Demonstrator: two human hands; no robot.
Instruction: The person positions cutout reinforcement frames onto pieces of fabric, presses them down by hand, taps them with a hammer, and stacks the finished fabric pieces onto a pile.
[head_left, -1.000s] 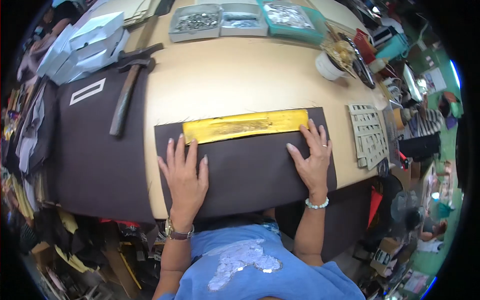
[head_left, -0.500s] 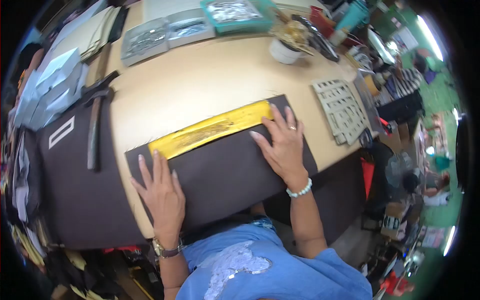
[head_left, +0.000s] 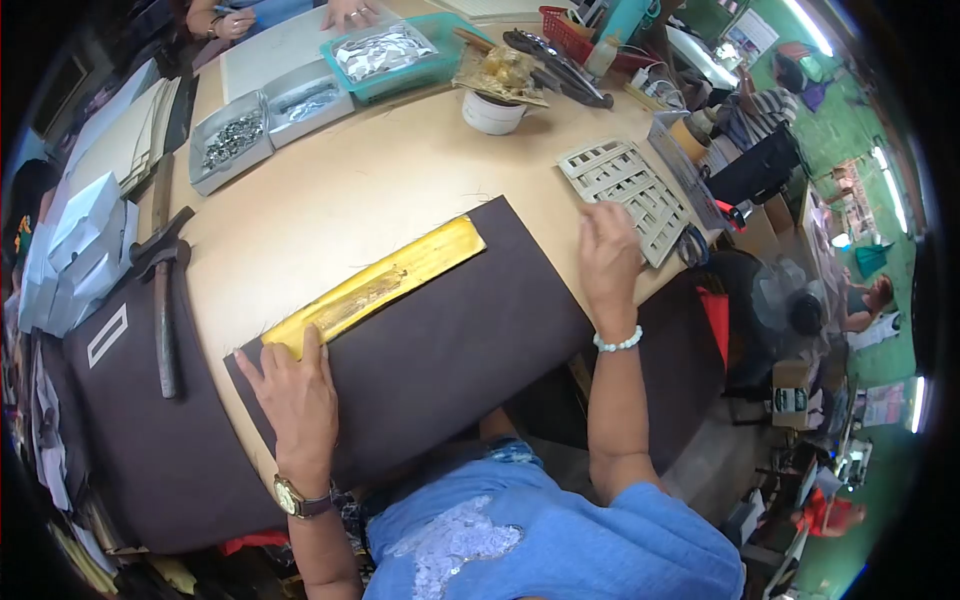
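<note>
A yellow strip (head_left: 375, 285) with a worn brown patch lies along the far edge of a dark brown sheet (head_left: 450, 340) on the table. My left hand (head_left: 293, 395) rests on the strip's left end and the sheet, its fingers apart. My right hand (head_left: 610, 255) is off the strip, over the table's right part by the pale slotted pieces (head_left: 625, 190). Its fingers are drawn together, and whether something small is between them cannot be made out.
Two hammers (head_left: 165, 320) and pale blue boxes (head_left: 80, 250) are at the left. Trays of metal parts (head_left: 235, 140) and a white pot (head_left: 492, 115) stand at the back. Another person's hands (head_left: 350, 12) show at the far edge.
My right hand has lifted off the strip's right end and moved right, its fingers closing together. My left hand stays on the strip. The view has turned, bringing another person's hands into sight.
</note>
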